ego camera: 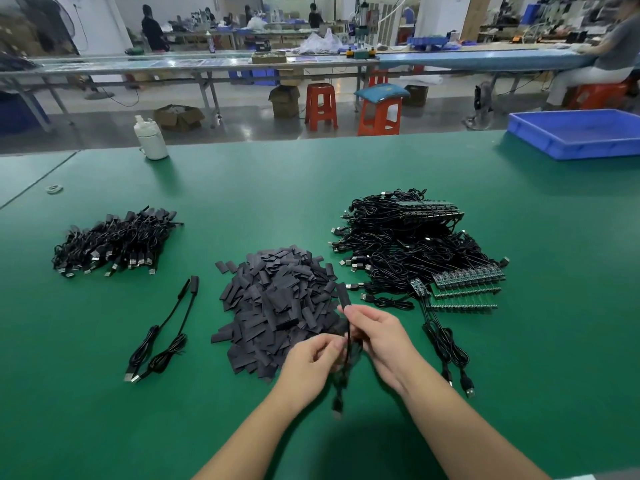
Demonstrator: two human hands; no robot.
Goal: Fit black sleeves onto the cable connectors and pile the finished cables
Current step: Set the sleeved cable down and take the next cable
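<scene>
Sleeves [277,306] lie in a big black heap in the middle of the green table [519,341]. Both hands are just in front of it. The right hand [377,336] pinches one sleeved cable [346,341] near its top end. The left hand [311,362] holds the same cable lower down, and the rest hangs blurry. Two done cables [162,341] lie to the left, near a pile [114,242]. Bare cables with boards [422,251] sit on the right.
</scene>
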